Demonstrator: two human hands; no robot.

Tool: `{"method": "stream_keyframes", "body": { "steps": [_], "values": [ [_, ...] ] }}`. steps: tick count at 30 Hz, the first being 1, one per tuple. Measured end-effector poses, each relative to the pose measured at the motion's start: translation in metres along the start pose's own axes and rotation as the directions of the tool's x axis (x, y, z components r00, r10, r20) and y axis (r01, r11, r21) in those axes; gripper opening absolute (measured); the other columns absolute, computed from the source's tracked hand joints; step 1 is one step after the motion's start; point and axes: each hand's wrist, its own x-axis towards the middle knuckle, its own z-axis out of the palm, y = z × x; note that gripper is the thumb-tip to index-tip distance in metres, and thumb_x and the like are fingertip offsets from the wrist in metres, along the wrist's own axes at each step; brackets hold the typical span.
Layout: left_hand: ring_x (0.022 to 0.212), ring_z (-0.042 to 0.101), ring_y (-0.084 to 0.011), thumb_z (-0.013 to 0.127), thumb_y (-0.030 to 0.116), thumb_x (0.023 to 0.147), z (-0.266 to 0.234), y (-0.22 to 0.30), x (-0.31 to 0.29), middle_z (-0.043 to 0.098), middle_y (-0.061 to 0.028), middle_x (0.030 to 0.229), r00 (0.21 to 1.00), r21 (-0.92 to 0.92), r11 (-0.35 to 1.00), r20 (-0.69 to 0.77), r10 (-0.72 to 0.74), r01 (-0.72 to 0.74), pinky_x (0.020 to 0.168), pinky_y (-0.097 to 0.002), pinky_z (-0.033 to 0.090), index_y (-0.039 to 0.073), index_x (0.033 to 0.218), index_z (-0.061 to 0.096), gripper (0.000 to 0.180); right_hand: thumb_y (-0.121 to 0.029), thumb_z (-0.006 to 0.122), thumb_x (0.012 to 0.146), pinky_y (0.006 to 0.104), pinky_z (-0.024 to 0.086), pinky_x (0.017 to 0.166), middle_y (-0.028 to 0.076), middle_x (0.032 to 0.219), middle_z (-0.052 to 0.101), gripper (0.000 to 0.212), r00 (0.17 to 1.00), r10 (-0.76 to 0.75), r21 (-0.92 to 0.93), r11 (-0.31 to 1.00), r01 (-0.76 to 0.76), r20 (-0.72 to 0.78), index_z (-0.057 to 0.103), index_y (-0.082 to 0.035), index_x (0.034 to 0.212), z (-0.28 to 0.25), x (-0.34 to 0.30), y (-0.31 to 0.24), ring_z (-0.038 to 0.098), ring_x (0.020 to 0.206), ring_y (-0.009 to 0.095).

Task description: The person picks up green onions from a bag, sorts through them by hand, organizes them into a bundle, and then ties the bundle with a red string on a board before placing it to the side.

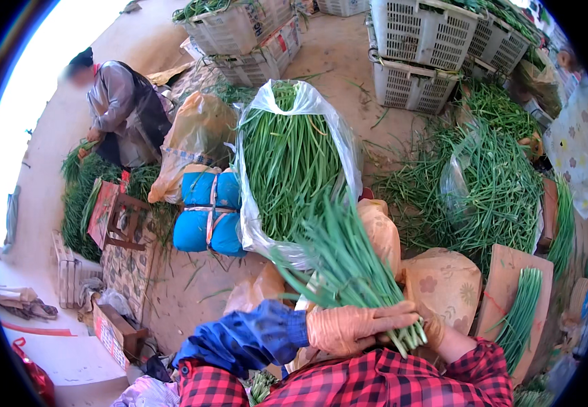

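Observation:
A thick bunch of chives (355, 261) points away from me, its pale cut ends near my chest. My left hand (345, 329), in a thin orange-tinted glove, lies across the stems just above the ends, its fingers closed against them. On the right side of the same ends, my right hand (433, 327) grips the bunch, its fingers partly hidden by the stems. Past the leaf tips, a clear plastic bag (351, 159) lies open, filled with long chives (287, 163). A smaller chive bundle (521, 315) rests on a tan board (504, 271) to my right.
Loose chives (490, 183) are heaped at the right. Stacked white crates (419, 41) stand at the back, with more crates (239, 34) to their left. A tied blue bundle (205, 210) sits left of the bag. Far left, another person (121, 108) handles greens near a small wooden stool (124, 220).

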Motion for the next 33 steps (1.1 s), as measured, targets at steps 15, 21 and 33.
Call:
{"method": "stream_keyframes", "body": {
  "steps": [15, 21, 33],
  "values": [
    [0.125, 0.021, -0.0163, 0.072, 0.038, 0.063, 0.003, -0.077, -0.035, 0.016, -0.0098, 0.14, 0.759, -0.711, 0.264, 0.615, -0.214, 0.651, 0.103, -0.0311, 0.016, 0.005, 0.137, 0.0, 0.108, -0.045, 0.047, 0.084, 0.0352, 0.038, 0.092, 0.009, 0.12, 0.048, 0.057, 0.806, 0.487, 0.069, 0.866, -0.495, -0.337, 0.041, -0.003, 0.121, -0.107, -0.013, 0.032, 0.048, 0.106, 0.02],
    [0.116, 0.041, -0.0232, 0.064, 0.03, 0.072, 0.051, -0.125, -0.111, 0.038, -0.0143, 0.129, 0.853, -0.969, -0.205, 0.223, -0.472, 0.14, 0.099, -0.0353, 0.03, 0.004, 0.132, 0.026, 0.075, -0.018, 0.056, 0.077, 0.0378, 0.034, 0.093, 0.014, 0.125, 0.041, 0.063, 0.989, -0.15, 0.328, 0.934, 0.141, 0.001, 0.027, -0.005, 0.131, -0.047, -0.009, 0.021, 0.042, 0.114, 0.025],
    [0.105, 0.045, -0.0181, 0.067, 0.006, 0.07, -0.071, -0.114, 0.112, 0.042, -0.0094, 0.118, 0.731, -0.606, 0.723, -0.319, -0.604, 0.332, 0.085, -0.0292, 0.042, 0.005, 0.133, 0.019, 0.08, -0.02, 0.065, 0.074, 0.029, 0.046, 0.073, 0.004, 0.09, 0.058, 0.032, 0.686, -0.574, -0.009, 0.769, 0.639, -0.448, 0.055, -0.006, 0.101, -0.076, 0.119, -0.104, 0.055, 0.08, 0.016]
  ]
}}
